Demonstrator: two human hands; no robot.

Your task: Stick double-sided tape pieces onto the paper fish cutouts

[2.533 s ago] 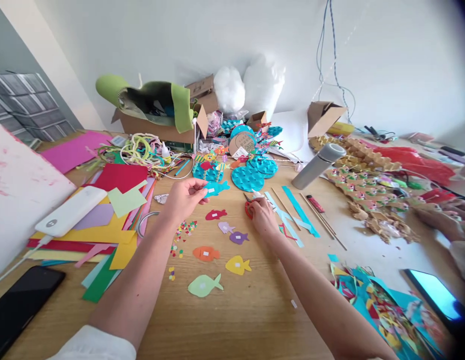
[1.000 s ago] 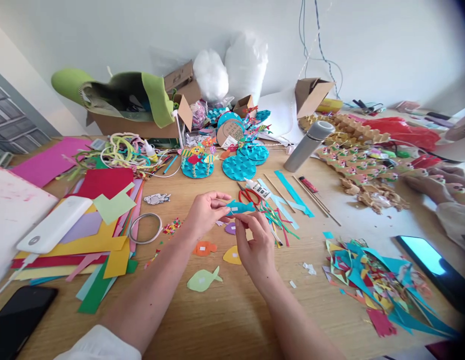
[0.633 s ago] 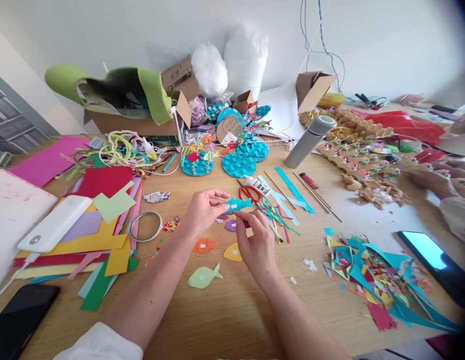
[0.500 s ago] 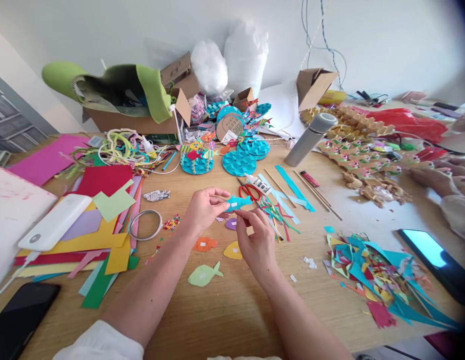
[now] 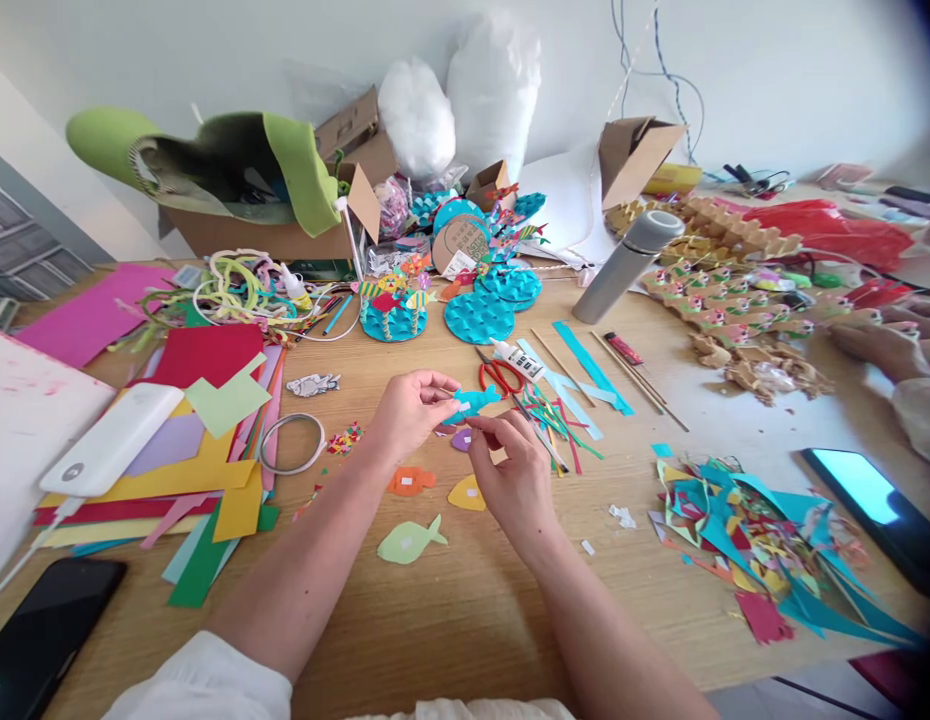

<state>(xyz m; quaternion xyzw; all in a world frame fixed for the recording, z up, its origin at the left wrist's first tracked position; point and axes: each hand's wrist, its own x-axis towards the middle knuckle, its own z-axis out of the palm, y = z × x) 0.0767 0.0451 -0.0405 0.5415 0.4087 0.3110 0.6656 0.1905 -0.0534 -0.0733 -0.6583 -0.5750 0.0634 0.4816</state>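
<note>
The left hand [image 5: 414,418] grips the blue fish [image 5: 478,401] above the table [image 5: 450,620]; the right hand [image 5: 516,468] is pinched closed beside it, contents unclear. Outline cutting appears complete; visible faces remain unstriped.

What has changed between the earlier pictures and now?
The right hand has left the red scissors and come to the blue paper fish, which the left hand, still holding it, has brought rightward. The orange fish and green fish stayed.
</note>
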